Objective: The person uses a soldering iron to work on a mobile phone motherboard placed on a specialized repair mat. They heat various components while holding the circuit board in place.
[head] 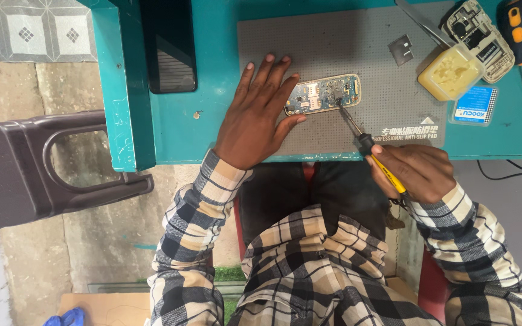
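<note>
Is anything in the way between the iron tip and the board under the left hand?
Nothing visible. The soldering iron in the right hand already has its tip on the circuit board; the left hand steadies the board's left end, clear of the tip.

I have only 1 view, from the camera on the person's head. It looks almost straight down past the chest and checked sleeves onto the near edge of the teal table [212,130], close in. The grey mat [333,42] fills the upper middle, the table's far side is cut off, and floor shows at left.
</note>
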